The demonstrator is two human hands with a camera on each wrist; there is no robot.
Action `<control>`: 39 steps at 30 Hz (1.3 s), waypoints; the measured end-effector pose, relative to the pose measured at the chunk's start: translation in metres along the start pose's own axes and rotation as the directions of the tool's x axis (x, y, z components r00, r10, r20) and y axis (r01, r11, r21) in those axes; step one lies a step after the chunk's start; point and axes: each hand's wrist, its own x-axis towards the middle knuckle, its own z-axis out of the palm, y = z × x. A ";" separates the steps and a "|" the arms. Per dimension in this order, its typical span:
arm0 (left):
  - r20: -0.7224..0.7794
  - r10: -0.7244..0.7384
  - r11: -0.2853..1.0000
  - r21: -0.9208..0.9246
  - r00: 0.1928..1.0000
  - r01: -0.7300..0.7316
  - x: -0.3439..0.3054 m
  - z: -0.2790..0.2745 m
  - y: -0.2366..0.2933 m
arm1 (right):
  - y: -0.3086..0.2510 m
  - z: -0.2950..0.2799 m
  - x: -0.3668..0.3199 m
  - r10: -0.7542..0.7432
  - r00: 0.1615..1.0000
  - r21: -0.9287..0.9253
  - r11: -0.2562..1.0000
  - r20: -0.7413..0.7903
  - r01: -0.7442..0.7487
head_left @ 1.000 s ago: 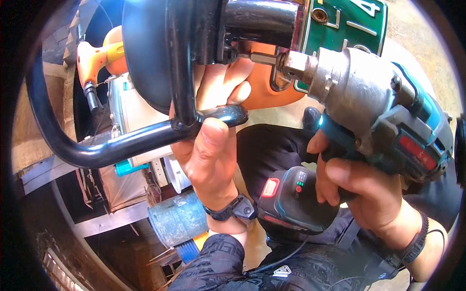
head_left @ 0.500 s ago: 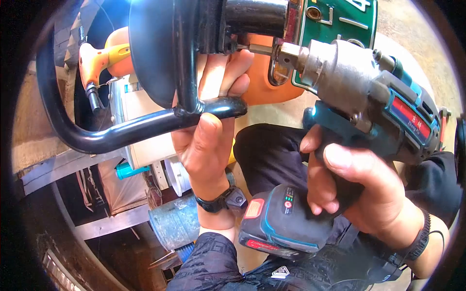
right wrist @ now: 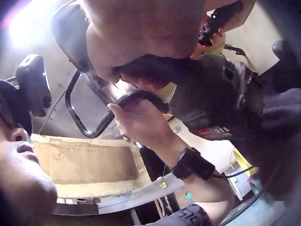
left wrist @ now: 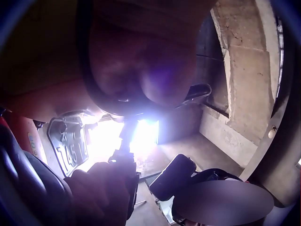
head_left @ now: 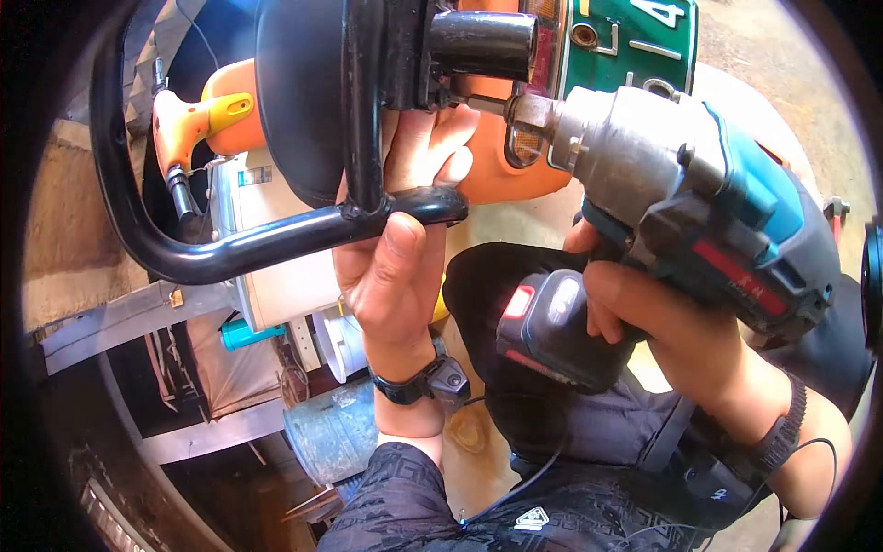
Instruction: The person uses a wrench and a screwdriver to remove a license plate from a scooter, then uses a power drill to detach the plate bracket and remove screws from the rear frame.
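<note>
In the head view my left hand [head_left: 391, 267] grips a bent black metal tube rail [head_left: 267, 241], thumb in front and fingers reaching up behind it. Those fingertips lie close to a bolt joint under a short black tube [head_left: 483, 44]. My right hand [head_left: 658, 308] holds a teal and black cordless impact wrench [head_left: 644, 152] by its handle, with the battery [head_left: 561, 327] at the lower left. A socket and thin shaft [head_left: 501, 106] run from the wrench's nose to that joint. In the right wrist view the left hand [right wrist: 146, 125] is seen round the rail.
A black padded seat or backrest [head_left: 303, 101] sits behind the rail. A green number plate [head_left: 630, 51] and orange bodywork [head_left: 515, 184] stand behind the wrench. Farther off are an orange-yellow handle part [head_left: 179, 129], a blue drum [head_left: 336, 428] and a white bucket [head_left: 340, 340].
The wrench's body has tilted and its battery has swung up, while its nose stays at the joint. The rail sits higher and farther right in view. The left hand keeps its grip.
</note>
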 end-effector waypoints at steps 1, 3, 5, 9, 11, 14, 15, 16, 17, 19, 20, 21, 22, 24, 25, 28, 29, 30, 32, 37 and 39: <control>0.006 0.007 1.000 -0.008 1.000 -0.007 0.000 -0.001 -0.001 | -0.003 0.005 -0.002 -0.035 0.999 -0.048 0.998 -0.020 0.034; 0.014 0.014 1.000 -0.017 1.000 -0.014 0.001 -0.002 -0.001 | -0.007 0.011 -0.005 -0.106 0.993 -0.143 0.985 -0.054 0.098; 0.018 0.006 0.999 -0.034 1.000 -0.005 0.000 -0.002 -0.001 | 0.003 -0.006 0.000 -0.065 0.998 -0.064 0.996 0.022 0.066; 0.029 -0.009 0.999 -0.046 1.000 0.011 0.000 -0.003 0.000 | 0.010 -0.014 0.000 0.050 0.980 0.175 0.981 0.193 -0.085; 0.012 -0.018 0.999 -0.044 1.000 0.019 0.000 -0.003 0.000 | 0.012 -0.013 0.000 0.087 0.965 0.243 0.958 0.248 -0.149; 0.025 -0.003 1.000 0.009 1.000 0.003 0.000 -0.004 -0.001 | 0.007 -0.014 -0.003 0.211 0.927 0.325 0.893 0.309 -0.312; 0.026 -0.007 1.000 0.013 1.000 0.007 0.000 -0.003 -0.001 | 0.006 -0.015 -0.002 0.211 0.927 0.330 0.890 0.311 -0.314; -0.009 -0.016 1.000 0.018 1.000 0.016 -0.002 -0.002 -0.002 | 0.006 -0.016 -0.003 0.205 0.921 0.349 0.880 0.330 -0.321; -0.045 -0.023 0.999 0.026 0.999 0.024 -0.004 0.000 -0.001 | 0.006 -0.016 -0.003 0.199 0.915 0.368 0.869 0.351 -0.330; -0.084 -0.034 0.996 0.084 0.996 0.041 -0.006 0.005 0.000 | -0.002 -0.011 -0.008 0.233 0.948 0.293 0.911 0.217 -0.291; -0.092 -0.022 0.996 0.085 0.995 0.030 -0.006 0.005 -0.001 | -0.003 -0.013 -0.010 0.219 0.960 0.263 0.929 0.176 -0.260; -0.100 -0.012 0.996 0.086 0.995 0.021 -0.005 0.005 -0.001 | -0.004 -0.014 -0.012 0.204 0.970 0.231 0.945 0.135 -0.231; -0.109 -0.033 0.991 0.123 0.994 0.046 -0.004 0.007 -0.001 | -0.006 -0.013 -0.015 0.223 0.974 0.175 0.958 0.047 -0.228; -0.127 -0.042 0.990 0.130 0.991 0.059 -0.004 0.006 -0.001 | -0.008 -0.016 -0.014 0.223 0.975 0.161 0.962 0.013 -0.222; -0.149 -0.044 0.990 0.124 0.988 0.063 -0.005 0.006 -0.002 | -0.008 -0.016 -0.012 0.221 0.975 0.134 0.967 -0.029 -0.215; -0.102 -0.042 0.992 0.117 0.994 0.054 -0.004 0.003 -0.003 | -0.012 -0.014 -0.008 0.271 0.961 0.227 0.941 -0.060 -0.251; -0.022 -0.025 0.998 0.058 0.999 0.026 -0.004 0.000 -0.005 | -0.014 -0.015 -0.007 0.327 0.944 0.274 0.914 -0.053 -0.301; -0.027 -0.021 0.997 0.071 0.999 0.023 -0.004 0.001 -0.005 | -0.013 -0.017 -0.008 0.329 0.943 0.272 0.913 -0.044 -0.305; -0.036 -0.027 0.997 0.077 0.999 0.030 -0.006 -0.001 -0.006 | -0.010 -0.020 -0.009 0.346 0.938 0.281 0.902 -0.015 -0.328; 0.266 0.119 0.991 -0.086 0.957 -0.100 0.003 -0.022 -0.020 | -0.006 -0.025 -0.015 0.362 0.932 0.261 0.897 0.031 -0.357; 0.268 0.134 0.990 -0.084 0.954 -0.115 0.003 -0.022 -0.020 | -0.005 -0.027 -0.016 0.352 0.936 0.262 0.902 0.012 -0.343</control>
